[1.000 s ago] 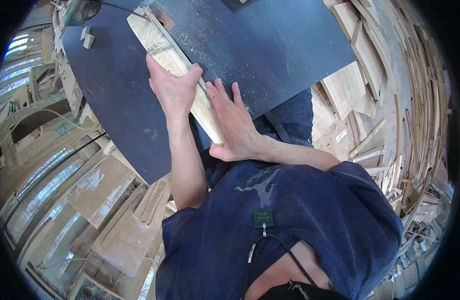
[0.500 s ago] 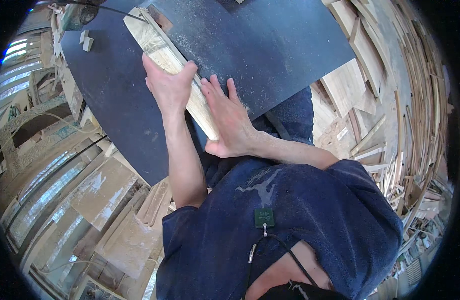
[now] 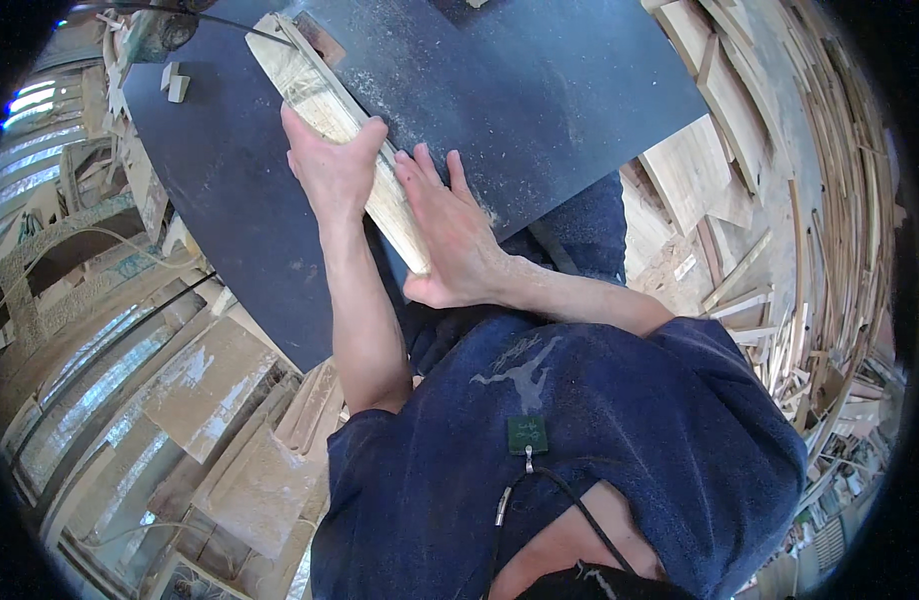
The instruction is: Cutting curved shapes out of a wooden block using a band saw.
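Note:
A long pale wooden board [image 3: 325, 105] with a tapered far end lies slanted across a dark blue-grey worktable [image 3: 540, 90]. A narrow edge strip runs along its right side. My left hand [image 3: 335, 175] is closed over the board's middle, thumb on the right side and fingers over the left. My right hand [image 3: 455, 235] lies against the board's right side near its close end, fingers stretched out and apart, the base of the palm at that end. A thin dark line, perhaps a saw blade [image 3: 230, 20], comes from the upper left to the board's far end.
A brown-edged opening [image 3: 322, 42] in the tabletop lies beside the far end, with sawdust around. Two small pale blocks [image 3: 176, 82] sit at the table's left. Wood offcuts [image 3: 690, 170] and stacked strips fill the right; dusty boards [image 3: 215, 385] lie lower left.
Both hands and the board have shifted slightly forward and to the left, the right hand most visibly. My hold on the board looks the same.

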`<state>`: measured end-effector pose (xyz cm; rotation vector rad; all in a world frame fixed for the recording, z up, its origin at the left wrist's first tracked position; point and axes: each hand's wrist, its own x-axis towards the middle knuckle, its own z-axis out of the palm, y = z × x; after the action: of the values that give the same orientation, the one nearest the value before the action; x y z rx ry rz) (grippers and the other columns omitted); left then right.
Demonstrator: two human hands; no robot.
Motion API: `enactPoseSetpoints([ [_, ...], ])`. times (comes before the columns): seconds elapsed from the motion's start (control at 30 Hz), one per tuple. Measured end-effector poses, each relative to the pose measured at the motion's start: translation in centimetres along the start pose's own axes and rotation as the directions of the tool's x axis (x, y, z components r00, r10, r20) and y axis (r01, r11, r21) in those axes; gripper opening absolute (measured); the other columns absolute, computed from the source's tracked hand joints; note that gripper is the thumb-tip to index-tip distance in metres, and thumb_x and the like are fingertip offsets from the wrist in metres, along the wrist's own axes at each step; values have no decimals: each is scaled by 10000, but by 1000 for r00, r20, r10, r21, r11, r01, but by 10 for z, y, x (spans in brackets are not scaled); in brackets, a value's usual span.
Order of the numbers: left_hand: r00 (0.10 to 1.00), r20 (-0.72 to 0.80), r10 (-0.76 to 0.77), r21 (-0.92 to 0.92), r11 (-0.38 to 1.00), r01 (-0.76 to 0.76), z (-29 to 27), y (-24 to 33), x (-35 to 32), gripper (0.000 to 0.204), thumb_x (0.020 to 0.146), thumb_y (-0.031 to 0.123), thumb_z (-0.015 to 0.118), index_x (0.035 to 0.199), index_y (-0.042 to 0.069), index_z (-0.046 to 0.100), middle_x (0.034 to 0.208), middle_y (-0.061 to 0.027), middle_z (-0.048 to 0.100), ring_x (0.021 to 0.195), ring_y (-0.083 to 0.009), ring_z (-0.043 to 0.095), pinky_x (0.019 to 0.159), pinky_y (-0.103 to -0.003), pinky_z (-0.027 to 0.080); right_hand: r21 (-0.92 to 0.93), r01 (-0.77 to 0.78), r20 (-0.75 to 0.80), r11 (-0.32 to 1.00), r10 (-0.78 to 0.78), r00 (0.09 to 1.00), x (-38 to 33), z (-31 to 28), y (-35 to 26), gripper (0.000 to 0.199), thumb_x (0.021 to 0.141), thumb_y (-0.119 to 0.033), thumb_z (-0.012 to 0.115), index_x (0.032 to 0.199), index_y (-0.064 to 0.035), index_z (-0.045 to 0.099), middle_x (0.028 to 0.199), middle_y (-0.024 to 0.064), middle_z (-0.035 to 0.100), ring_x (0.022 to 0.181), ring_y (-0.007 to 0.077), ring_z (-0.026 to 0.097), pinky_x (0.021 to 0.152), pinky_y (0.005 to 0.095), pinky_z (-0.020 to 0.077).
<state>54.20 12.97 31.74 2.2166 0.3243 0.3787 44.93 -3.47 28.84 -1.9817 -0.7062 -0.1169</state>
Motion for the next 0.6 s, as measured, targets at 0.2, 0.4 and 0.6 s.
enactPoseSetpoints([
  [0.2,999,10,-31,-22,999,31,-3,5,2,839,705,211,897,1416,-23,519,1161,-217,766,1092,-346,759,1007,-437,564,-38,11,0,999,-11,1000,1,3,1,1235,565,-290,829,1537,236,278,1590,430,377,1566,593,275,1305,698,128],
  [0.4,995,90,-36,-125,991,47,-10,17,-34,971,719,265,937,1516,-28,467,1271,-237,724,1166,-361,709,1054,-460,530,-74,-89,4,993,89,996,-5,-7,-10,1240,608,-323,880,1576,176,287,1608,380,398,1552,572,316,1293,685,172],
  [0.6,995,65,-76,-145,986,84,-5,11,-77,916,823,161,862,1602,-7,409,1438,-183,613,1266,-270,635,1073,-397,518,-103,-89,-50,991,84,995,-25,5,-9,1171,651,-303,908,1563,156,336,1601,339,442,1562,519,347,1292,680,202],
])
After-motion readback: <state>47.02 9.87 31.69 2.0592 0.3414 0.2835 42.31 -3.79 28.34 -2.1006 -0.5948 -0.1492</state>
